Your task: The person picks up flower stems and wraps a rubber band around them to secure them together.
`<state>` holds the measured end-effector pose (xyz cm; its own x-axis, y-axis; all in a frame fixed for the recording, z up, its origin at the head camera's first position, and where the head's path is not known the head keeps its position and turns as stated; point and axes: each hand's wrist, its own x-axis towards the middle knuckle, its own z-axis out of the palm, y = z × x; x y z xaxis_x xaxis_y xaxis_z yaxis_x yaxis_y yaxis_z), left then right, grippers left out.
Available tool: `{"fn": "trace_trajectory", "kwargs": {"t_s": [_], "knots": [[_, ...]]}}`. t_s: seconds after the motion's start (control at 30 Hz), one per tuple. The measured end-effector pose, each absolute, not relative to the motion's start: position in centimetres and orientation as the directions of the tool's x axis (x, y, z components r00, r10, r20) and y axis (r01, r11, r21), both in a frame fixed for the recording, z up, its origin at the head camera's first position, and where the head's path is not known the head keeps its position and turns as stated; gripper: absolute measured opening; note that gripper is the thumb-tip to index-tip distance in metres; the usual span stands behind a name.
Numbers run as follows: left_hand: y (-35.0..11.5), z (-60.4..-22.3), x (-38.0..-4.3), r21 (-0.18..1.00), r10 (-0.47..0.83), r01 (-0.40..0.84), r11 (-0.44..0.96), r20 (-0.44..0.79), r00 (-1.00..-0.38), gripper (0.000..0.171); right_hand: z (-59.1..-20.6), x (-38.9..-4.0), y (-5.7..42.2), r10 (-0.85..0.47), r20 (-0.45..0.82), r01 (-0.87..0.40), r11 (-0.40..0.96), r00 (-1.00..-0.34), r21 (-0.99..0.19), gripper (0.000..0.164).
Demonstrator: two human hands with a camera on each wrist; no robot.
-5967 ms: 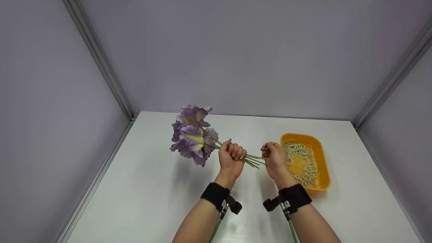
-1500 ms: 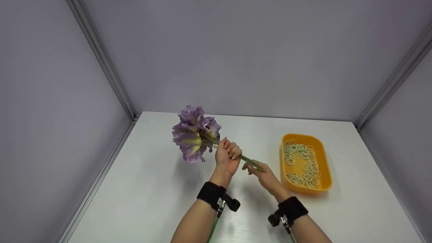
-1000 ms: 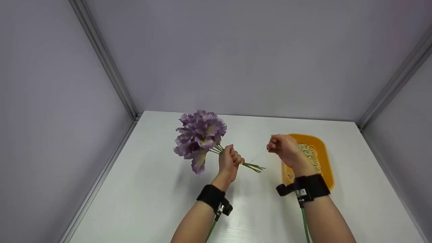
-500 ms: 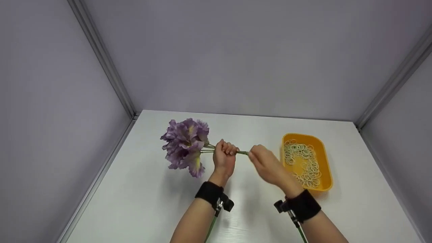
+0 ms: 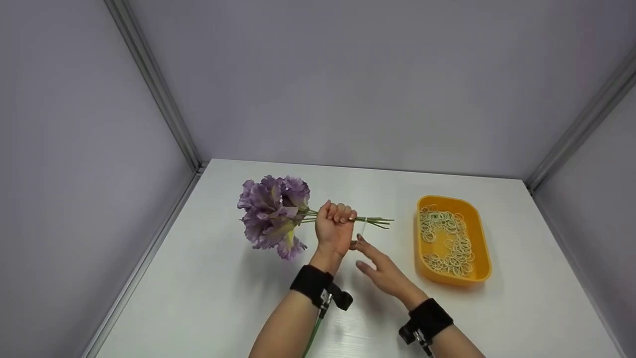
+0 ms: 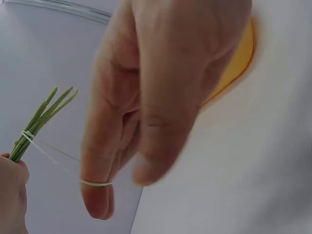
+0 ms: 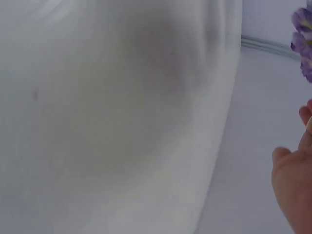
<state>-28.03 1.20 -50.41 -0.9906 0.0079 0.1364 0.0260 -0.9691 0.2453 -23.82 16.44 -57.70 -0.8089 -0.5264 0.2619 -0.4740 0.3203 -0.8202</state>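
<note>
My left hand (image 5: 336, 229) grips a bunch of green stems (image 5: 378, 220) near the cut ends. Purple artificial flowers (image 5: 271, 215) fan out at its left, held above the table. A pale rubber band (image 5: 363, 227) wraps the stems just right of the left fist and stretches down to my right hand (image 5: 386, 272). In the left wrist view, the band loops round the straight fingertips (image 6: 100, 202) of the right hand, the thumb standing apart. The right wrist view catches part of the right hand at its edge, flowers beyond.
A yellow tray (image 5: 483, 243) of many pale rubber bands (image 5: 459, 253) sits on the white table (image 5: 208, 298), right of both hands. Grey walls (image 5: 348, 84) enclose the table at the back and sides. Each wrist wears a black strap with a camera.
The right hand pulls the band away from the stems, then closes over the stem ends, and now hangs below them with the band on its fingers. The left hand keeps holding the stems, tilting the bunch.
</note>
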Motion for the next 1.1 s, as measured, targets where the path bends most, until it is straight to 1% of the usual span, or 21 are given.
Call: {"fn": "trace_trajectory", "kwargs": {"t_s": [0.03, 0.07, 0.1, 0.13, 0.2, 0.27, 0.33, 0.37, 0.43, 0.5, 0.6, 0.73, 0.83, 0.93, 1.03, 1.1], "knots": [[1.3, -50.3, -27.9, 0.226, 0.028, 0.0, -0.974, 0.122, -0.992, 0.043, -57.8, -24.2, 16.7, -0.501, 0.237, -0.372, 0.188, -0.832, -0.909, 0.034], [1.3, -50.3, -27.8, 0.208, 0.047, -0.024, -0.978, 0.107, -0.993, 0.043, -57.7, -24.6, 17.0, -0.479, 0.211, -0.265, 0.047, -0.852, -0.963, 0.029], [1.4, -50.2, -27.7, 0.192, 0.063, -0.044, -0.98, 0.096, -0.993, 0.044, -57.6, -25.0, 17.3, -0.461, 0.184, -0.157, -0.096, -0.868, -0.983, 0.024], [1.4, -50.2, -27.7, 0.18, 0.079, -0.062, -0.982, 0.087, -0.993, 0.044, -57.4, -25.3, 17.6, -0.441, 0.162, -0.065, -0.228, -0.882, -0.971, 0.023], [1.5, -50.1, -27.6, 0.178, 0.111, -0.096, -0.979, 0.076, -0.991, 0.044, -56.8, -26.0, 18.4, -0.408, 0.124, 0.072, -0.432, -0.905, -0.899, 0.026], [1.6, -50.0, -27.5, 0.212, 0.149, -0.131, -0.968, 0.07, -0.986, 0.044, -55.9, -26.6, 19.3, -0.385, 0.098, 0.148, -0.56, -0.918, -0.815, 0.035], [1.8, -50.0, -27.4, 0.255, 0.181, -0.162, -0.953, 0.05, -0.982, 0.044, -54.9, -27.0, 20.2, -0.36, 0.068, 0.185, -0.622, -0.931, -0.761, 0.041], [1.8, -50.1, -27.3, 0.276, 0.186, -0.169, -0.946, 0.037, -0.982, 0.044, -54.3, -27.1, 20.5, -0.351, 0.049, 0.197, -0.629, -0.935, -0.752, 0.043], [1.9, -50.1, -27.3, 0.307, 0.175, -0.165, -0.937, 0.003, -0.985, 0.044, -53.1, -27.1, 21.0, -0.321, 0.012, 0.195, -0.602, -0.947, -0.774, 0.042], [1.9, -50.1, -27.3, 0.329, 0.147, -0.147, -0.933, -0.024, -0.989, 0.043, -51.9, -27.0, 21.2, -0.277, -0.009, 0.162, -0.534, -0.961, -0.83, 0.038], [1.9, -49.9, -27.4, 0.368, 0.113, -0.12, -0.922, -0.041, -0.993, 0.042, -50.6, -26.7, 21.3, -0.196, 0.006, 0.069, -0.372, -0.981, -0.925, 0.034], [1.9, -49.6, -27.6, 0.424, 0.095, -0.114, -0.898, -0.065, -0.993, 0.043, -49.3, -26.4, 21.3, -0.123, 0.043, -0.02, -0.176, -0.991, -0.984, 0.033], [1.9, -49.7, -27.6, 0.457, 0.079, -0.104, -0.884, -0.074, -0.994, 0.043, -48.7, -26.3, 21.2, -0.1, 0.062, -0.057, -0.049, -0.993, -0.997, 0.032], [1.8, -49.9, -27.6, 0.481, 0.064, -0.087, -0.872, -0.065, -0.996, 0.042, -48.6, -25.9, 20.8, -0.1, 0.11, -0.114, 0.036, -0.989, -0.993, 0.03], [1.9, -50.0, -27.6, 0.51, 0.02, -0.037, -0.86, -0.038, -0.999, 0.041, -48.5, -25.4, 20.1, -0.124, 0.176, -0.189, 0.11, -0.977, -0.976, 0.031], [2.2, -50.1, -27.6, 0.545, -0.016, 0.009, -0.838, -0.008, -1.0, 0.041, -48.1, -24.9, 19.4, -0.158, 0.221, -0.249, 0.193, -0.962, -0.949, 0.03]]}}
